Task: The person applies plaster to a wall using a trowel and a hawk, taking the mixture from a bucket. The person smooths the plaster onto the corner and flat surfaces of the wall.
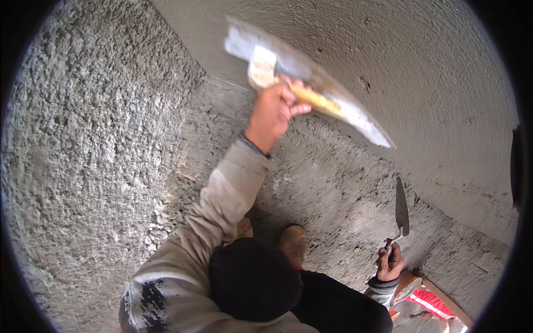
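My left arm reaches far forward. My left hand is closed round the yellow handle of a long plastering trowel. Its pale blade slants down to the right along the grey wall, blurred in places; whether it touches the wall I cannot tell. At the lower right, my right hand grips the handle of a small pointed trowel. That dark, narrow blade points away from me, above the ground and apart from the long trowel.
A smoother plastered wall fills the upper right. Coarse, lumpy grey surface covers the left. Small stones lie on the rough ground, near my shoe. Red and white cloth shows at the lower right.
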A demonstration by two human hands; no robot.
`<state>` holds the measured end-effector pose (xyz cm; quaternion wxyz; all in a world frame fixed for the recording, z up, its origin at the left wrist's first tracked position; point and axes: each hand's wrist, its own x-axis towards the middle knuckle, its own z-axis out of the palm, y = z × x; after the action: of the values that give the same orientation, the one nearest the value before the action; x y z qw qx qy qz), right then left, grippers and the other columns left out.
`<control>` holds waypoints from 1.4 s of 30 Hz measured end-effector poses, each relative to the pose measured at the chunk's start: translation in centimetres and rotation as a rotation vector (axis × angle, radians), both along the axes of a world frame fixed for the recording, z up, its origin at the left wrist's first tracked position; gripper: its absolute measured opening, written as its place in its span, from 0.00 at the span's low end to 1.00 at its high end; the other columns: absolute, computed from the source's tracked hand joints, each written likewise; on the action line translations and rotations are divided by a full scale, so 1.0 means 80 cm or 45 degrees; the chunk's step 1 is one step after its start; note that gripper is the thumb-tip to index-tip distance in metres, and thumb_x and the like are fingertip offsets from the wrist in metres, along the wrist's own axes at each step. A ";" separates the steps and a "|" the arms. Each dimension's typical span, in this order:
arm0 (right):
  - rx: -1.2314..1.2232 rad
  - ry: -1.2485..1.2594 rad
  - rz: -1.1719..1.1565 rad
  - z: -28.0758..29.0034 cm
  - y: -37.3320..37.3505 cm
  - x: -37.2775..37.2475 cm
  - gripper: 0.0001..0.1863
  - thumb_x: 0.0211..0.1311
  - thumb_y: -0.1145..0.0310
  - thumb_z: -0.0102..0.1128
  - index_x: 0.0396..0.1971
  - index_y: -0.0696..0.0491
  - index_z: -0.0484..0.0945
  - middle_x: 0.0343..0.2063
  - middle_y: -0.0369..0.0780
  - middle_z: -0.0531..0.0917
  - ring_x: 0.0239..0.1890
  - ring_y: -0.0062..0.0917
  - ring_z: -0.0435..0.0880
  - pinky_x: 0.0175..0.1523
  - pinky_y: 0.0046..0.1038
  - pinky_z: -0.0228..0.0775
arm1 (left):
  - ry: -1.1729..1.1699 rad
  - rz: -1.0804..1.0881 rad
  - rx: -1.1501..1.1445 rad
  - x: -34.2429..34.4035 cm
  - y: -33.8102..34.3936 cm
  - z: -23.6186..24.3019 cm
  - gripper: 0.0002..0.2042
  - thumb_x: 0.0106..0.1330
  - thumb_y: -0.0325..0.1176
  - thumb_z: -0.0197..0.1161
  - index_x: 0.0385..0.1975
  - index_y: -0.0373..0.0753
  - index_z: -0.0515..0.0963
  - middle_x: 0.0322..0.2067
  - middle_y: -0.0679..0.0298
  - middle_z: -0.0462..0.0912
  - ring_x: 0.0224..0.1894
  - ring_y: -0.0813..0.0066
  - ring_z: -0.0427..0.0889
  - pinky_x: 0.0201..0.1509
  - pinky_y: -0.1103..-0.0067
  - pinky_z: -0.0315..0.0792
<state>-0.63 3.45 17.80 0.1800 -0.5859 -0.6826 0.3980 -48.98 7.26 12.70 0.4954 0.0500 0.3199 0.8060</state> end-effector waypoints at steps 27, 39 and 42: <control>0.819 -0.522 0.788 -0.248 0.111 -0.186 0.28 0.50 0.70 0.59 0.56 0.46 0.69 0.38 0.41 0.73 0.37 0.34 0.79 0.38 0.35 0.76 | 0.847 0.551 -0.583 0.001 -0.310 0.156 0.11 0.46 0.12 0.53 0.29 0.33 0.73 0.29 0.59 0.78 0.38 0.64 0.80 0.50 0.69 0.76; 0.104 -0.110 0.919 -0.227 0.123 -0.420 0.12 0.52 0.66 0.57 0.36 0.55 0.76 0.32 0.51 0.80 0.38 0.46 0.80 0.44 0.41 0.71 | 0.788 0.613 -0.676 0.001 -0.318 0.103 0.13 0.43 0.12 0.53 0.28 0.35 0.73 0.28 0.62 0.77 0.38 0.67 0.79 0.41 0.76 0.75; 0.071 -0.030 0.991 -0.205 0.138 -0.427 0.13 0.49 0.66 0.60 0.34 0.58 0.77 0.31 0.53 0.81 0.39 0.47 0.80 0.45 0.39 0.71 | 0.789 0.656 -0.656 0.001 -0.325 0.106 0.13 0.43 0.12 0.53 0.28 0.34 0.74 0.28 0.61 0.78 0.39 0.66 0.79 0.43 0.73 0.74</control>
<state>-34.79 14.47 1.43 0.0234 -0.2824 -0.8664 0.4112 -48.90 -18.73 21.15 0.1571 0.0825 0.6439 0.7443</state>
